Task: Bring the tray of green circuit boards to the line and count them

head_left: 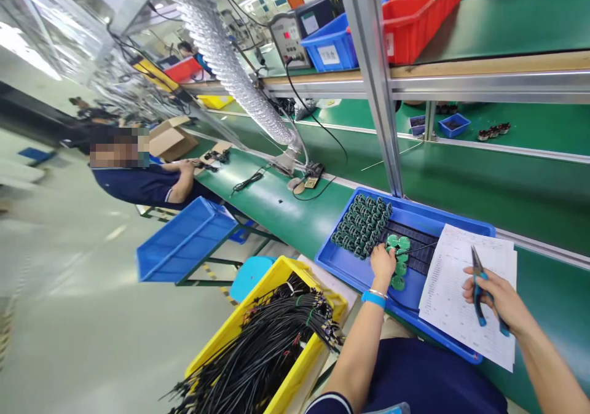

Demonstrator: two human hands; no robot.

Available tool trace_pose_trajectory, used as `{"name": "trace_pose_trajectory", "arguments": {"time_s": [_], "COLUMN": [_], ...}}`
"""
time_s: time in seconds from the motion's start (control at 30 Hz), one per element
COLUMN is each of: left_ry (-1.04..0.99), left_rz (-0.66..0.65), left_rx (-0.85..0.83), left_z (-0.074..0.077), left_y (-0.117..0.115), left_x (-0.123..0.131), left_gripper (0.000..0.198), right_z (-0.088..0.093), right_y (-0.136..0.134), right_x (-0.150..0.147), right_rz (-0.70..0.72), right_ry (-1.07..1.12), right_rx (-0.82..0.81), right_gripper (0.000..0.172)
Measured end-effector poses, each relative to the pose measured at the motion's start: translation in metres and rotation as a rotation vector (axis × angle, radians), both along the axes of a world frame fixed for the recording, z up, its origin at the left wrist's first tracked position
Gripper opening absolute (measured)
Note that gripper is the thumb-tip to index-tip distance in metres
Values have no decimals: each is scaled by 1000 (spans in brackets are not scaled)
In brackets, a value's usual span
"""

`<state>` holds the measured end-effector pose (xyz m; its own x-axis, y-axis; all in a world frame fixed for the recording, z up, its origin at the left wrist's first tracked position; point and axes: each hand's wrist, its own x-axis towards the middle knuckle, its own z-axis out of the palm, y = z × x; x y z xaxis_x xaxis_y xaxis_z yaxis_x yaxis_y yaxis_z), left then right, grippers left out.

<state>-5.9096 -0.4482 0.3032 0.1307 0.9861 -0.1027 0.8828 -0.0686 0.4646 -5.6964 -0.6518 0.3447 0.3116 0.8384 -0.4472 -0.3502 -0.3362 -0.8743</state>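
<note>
**Pliers in your right hand, round boards at your left hand**

Beneath your right hand, printed sheets overlap the blue plastic tray. Left of your left hand, a yellow crate brims with glossy black cables. Your right hand grips the pliers; whether your left pinches a flat green board, you cannot tell. Just beyond it cluster knobbly dark-green parts.

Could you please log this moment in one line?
left hand: at green discs, grip unclear; right hand: holds pliers over papers; blue tray: beneath discs
</note>
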Motion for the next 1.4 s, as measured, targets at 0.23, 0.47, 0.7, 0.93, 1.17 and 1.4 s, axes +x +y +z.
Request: {"name": "trace_pose_trajectory", "arguments": {"time_s": [0.23,0.47,0.7,0.93,1.17,1.4], "left_ry": [-193,-376,-1052,-1245,-1182,-1201], "left_rz": [-154,-587,371,295,216,228], "left_rx": [122,207,2,-380,-402,-415], "left_z": [54,105,65,64,70,65], "left_y": [-8,-18,-68,-56,-49,-48], "left_x": [-16,-27,-29,-40,-61,-64], "left_gripper": [21,20,50,43,34,36], "right_z": [31,59,17,23,39,42], "right_y": [67,121,94,68,74,69], "right_x": [-46,-52,-85,-99,-97,-101], "right_rz": [121,334,151,437,656,693], "right_ry": [-333,-622,-600,-498,-630,-639], "right_rx": [138,271,112,98,85,60], "right_gripper": [56,41,41,48,34,36]}}
